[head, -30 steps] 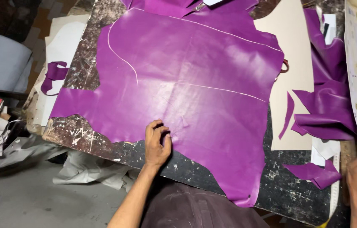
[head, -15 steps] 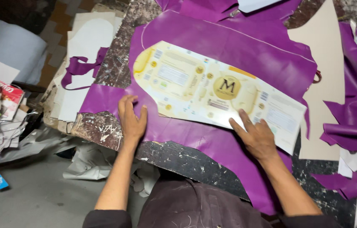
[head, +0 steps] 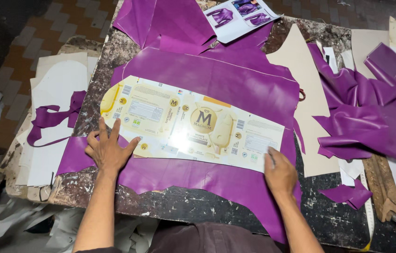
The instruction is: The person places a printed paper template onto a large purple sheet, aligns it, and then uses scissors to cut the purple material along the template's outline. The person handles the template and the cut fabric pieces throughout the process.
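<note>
Purple leather sheet (head: 216,84) partly covered by the cream cardboard template (head: 193,124); top cut by the frame edge. Purple scraps (head: 371,117) cropped at right. Right hand (head: 280,174) fingertips hiding the template's corner.

Smooth purple leather sheet (head: 216,89), faint satin sheen. Glossy printed cardboard pattern (head: 193,124), cream and gold, catching glare near the middle. Matt plain card pieces (head: 308,89), off-white. Rough, scarred dark desk (head: 333,215), flecked with pale paint. Crumpled purple leather offcuts (head: 371,117), soft and creased.
</note>
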